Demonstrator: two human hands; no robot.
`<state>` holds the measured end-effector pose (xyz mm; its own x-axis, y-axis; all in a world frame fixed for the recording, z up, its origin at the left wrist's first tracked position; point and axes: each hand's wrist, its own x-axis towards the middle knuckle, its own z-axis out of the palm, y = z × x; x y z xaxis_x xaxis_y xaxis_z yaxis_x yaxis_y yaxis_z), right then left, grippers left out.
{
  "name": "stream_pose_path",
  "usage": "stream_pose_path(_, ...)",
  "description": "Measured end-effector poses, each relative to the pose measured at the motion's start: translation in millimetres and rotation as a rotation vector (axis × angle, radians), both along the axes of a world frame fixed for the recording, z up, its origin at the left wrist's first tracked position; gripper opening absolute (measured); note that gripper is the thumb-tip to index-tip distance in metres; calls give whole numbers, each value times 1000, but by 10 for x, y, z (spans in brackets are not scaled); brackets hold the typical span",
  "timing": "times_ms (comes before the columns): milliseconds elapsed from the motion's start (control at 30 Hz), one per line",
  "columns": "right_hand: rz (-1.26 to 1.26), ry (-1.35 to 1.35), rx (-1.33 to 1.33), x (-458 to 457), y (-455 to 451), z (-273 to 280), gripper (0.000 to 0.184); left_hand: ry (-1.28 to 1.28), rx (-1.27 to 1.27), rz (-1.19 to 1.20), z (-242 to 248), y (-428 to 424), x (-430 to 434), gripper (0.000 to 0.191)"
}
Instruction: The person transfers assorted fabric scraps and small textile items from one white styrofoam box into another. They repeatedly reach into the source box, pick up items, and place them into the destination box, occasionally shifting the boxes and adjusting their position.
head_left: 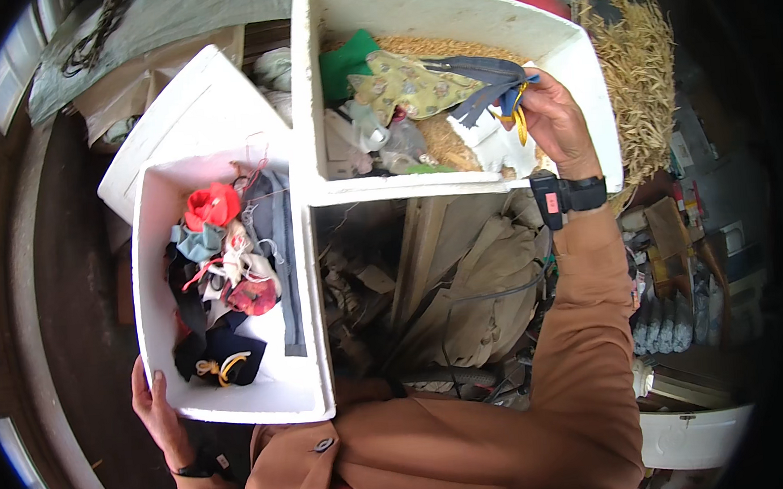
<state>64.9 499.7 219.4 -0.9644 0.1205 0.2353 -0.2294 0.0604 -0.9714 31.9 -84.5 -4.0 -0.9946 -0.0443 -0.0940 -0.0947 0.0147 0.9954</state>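
Note:
My right hand (551,114) pinches a bundle of dark blue zipper and fabric strips (489,80) with yellow cord, above the upper white foam box (462,188). Inside that box are a floral yellow cloth (415,82), a green cloth (348,62), clear plastic pieces and grain-like husks. My left hand (154,403) grips the lower left corner of a second white foam box (240,410). This one contains a red fabric piece (212,206), a light blue cloth (198,241), a grey zipper strip (288,271), dark cloth with yellow cord (233,351) and tangled thread.
A white foam lid (188,116) lies behind the left box. Dried grain stalks (640,81) stand right of the upper box. Below it are a beige fabric bag (485,299), a wooden board (419,256) and a dark cable. Windows line the far left.

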Motion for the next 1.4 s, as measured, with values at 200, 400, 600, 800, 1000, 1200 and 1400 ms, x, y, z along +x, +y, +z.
stream_pose_path(200, 54, 59, 101, 91, -809, 30, 26, -31, -6, 20, -2, -14, -13, 38)
stream_pose_path(400, 121, 199, 484, -76, -1839, -255, 21, -27, 11, 14, 6, -4, -22, 38)
stream_pose_path(600, 98, 135, 603, -169, -2210, -570, 36, -9, -3, 8, 29, 11, -16, 37)
stream_pose_path(800, -80, -53, 694, -190, -1099, 71, 34, -35, 0, 19, 58, 19, -19, 37)
stream_pose_path(1000, -133, -255, 1368, -651, -143, -131, 76, -44, 22, 15, 88, 50, -4, 39)
stream_pose_path(1200, -286, -62, 1774, -783, 188, -701, 77, -33, 16, 25, 71, 42, -12, 40)
stream_pose_path(1400, -187, 3, 1734, -782, 233, -681, 68, -46, 0, 23, 89, 50, 0, 40)
